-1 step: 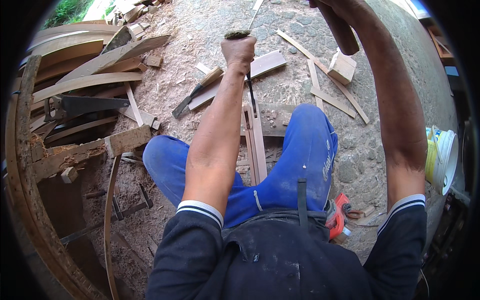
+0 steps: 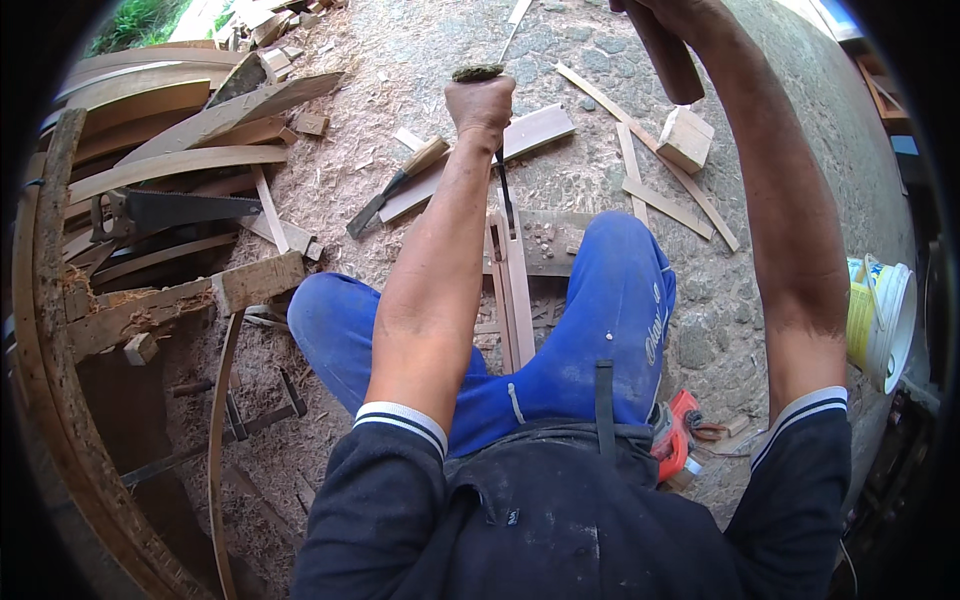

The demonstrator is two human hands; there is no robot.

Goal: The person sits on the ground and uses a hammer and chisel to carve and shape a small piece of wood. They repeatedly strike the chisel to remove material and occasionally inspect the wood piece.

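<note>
My left hand grips an upright chisel with a dark, battered handle top. The blade's lower end meets a slotted pale wooden piece between my knees, resting across a short board. High at the upper right, my right hand is closed on a dark wooden mallet, held raised and apart from the chisel; its fingers are partly cut off by the picture's edge. A wood-handled chisel lies left of my left forearm, by a pale plank.
Curved timbers and a handsaw are piled left, beside a rough wooden frame. Clamps lie below. Thin offcuts and a block lie right, with a white bucket and a red tool nearby.
The mallet in my right hand is very slightly higher and further left. The rest differs only by a slight shift of the view.
</note>
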